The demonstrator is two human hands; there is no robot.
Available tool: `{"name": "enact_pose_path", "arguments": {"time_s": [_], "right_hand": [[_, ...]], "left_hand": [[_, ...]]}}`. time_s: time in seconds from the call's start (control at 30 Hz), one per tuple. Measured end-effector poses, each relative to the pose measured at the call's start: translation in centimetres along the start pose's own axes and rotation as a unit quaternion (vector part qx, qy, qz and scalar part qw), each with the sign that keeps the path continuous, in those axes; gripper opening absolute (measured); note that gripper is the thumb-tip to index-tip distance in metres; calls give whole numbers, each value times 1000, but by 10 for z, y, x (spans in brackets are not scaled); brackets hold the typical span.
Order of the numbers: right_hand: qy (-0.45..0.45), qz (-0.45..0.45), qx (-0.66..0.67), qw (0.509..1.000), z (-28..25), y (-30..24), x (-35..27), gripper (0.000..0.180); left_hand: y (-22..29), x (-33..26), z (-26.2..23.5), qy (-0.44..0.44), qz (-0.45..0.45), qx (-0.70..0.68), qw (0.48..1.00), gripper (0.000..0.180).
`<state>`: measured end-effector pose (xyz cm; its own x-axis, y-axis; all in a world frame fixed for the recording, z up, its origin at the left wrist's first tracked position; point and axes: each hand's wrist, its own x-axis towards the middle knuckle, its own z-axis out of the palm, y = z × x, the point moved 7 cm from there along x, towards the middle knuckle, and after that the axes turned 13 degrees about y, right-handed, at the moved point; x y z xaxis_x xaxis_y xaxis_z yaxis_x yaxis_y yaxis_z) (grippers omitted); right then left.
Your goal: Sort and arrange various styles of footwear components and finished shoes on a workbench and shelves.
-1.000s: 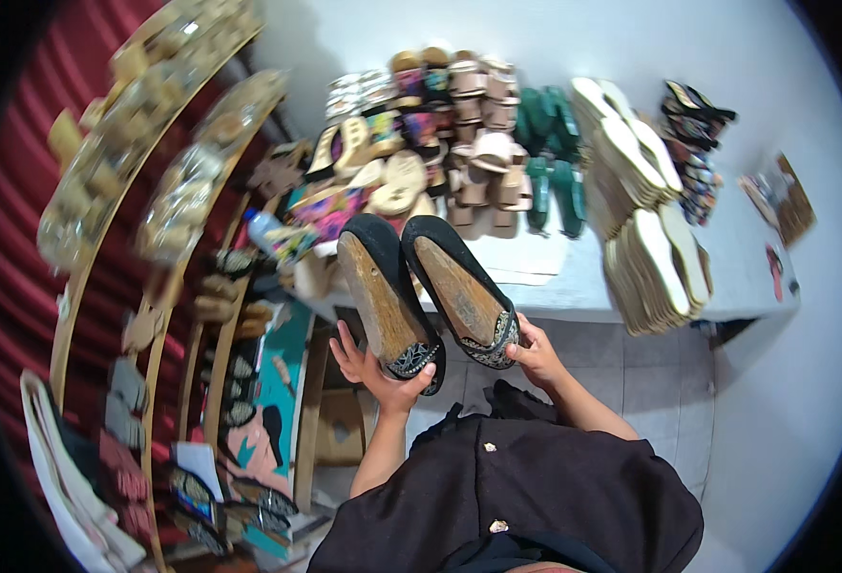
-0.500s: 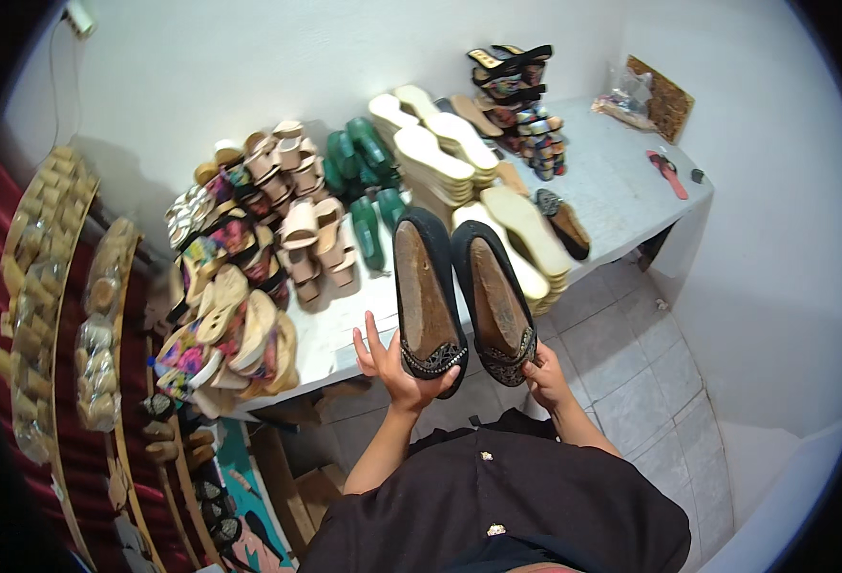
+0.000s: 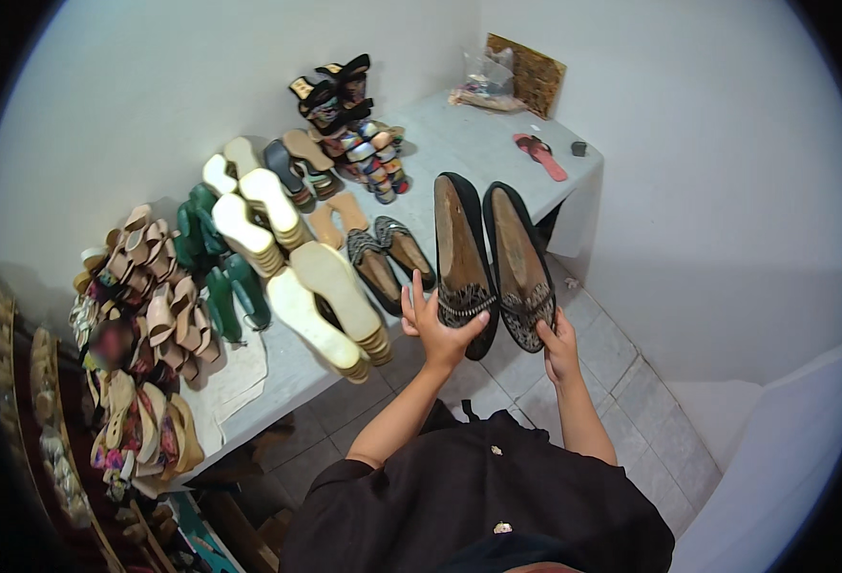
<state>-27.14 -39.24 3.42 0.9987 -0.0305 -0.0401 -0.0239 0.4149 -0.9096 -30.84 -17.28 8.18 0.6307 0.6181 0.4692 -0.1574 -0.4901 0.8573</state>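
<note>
I hold a pair of black flat shoes side by side, their decorated toes toward me and their brown insoles facing up. My left hand (image 3: 443, 332) grips the left flat shoe (image 3: 461, 234) by its toe, thumb over the front and some fingers spread outward. The right flat shoe (image 3: 514, 250) is pinched at the toe by my right hand (image 3: 559, 346). Both are raised above the near edge of the table. Just left of them, a second pair of patterned flats (image 3: 370, 269) rests on the tabletop, close to my left fingertips.
Along the table (image 3: 440, 143) stand stacked cream wedge soles (image 3: 321, 296), green shoes (image 3: 240, 286), beige sandals (image 3: 178, 325) and colourful sandals (image 3: 373, 158). A pink sandal (image 3: 542, 158) and a plastic bag (image 3: 488, 76) lie at the far end. Racks of footwear (image 3: 53, 458) line the left.
My view has turned to the right, so the table's goods appear farther left. The held flats remain in both hands, and the patterned pair on the table shows more fully.
</note>
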Motion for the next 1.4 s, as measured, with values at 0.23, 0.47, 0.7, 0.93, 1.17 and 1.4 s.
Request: {"name": "enact_pose_path", "arguments": {"time_s": [0.23, 0.47, 0.7, 0.93, 1.17, 1.4], "right_hand": [[63, 59, -55, 995, -49, 57, 105, 35], [49, 55, -208, 975, -43, 91, 223, 37], [-10, 61, -297, 953, -41, 120, 315, 43], [-98, 54, -344, 932, -28, 147, 365, 42], [-233, -61, -508, 827, -1, 144, 395, 43], [-346, -55, -515, 782, 19, 158, 408, 47]], "left_hand": [[-82, 7, 109, -21, -145, 79, 986, 57], [-144, 42, 177, 18, -243, 176, 954, 60], [-167, 84, 224, 26, -282, 253, 925, 62], [-181, 87, 239, 87, -329, 300, 891, 62], [-171, 70, 242, 162, -365, 347, 848, 66], [-167, 35, 251, 250, -394, 367, 804, 70]]}}
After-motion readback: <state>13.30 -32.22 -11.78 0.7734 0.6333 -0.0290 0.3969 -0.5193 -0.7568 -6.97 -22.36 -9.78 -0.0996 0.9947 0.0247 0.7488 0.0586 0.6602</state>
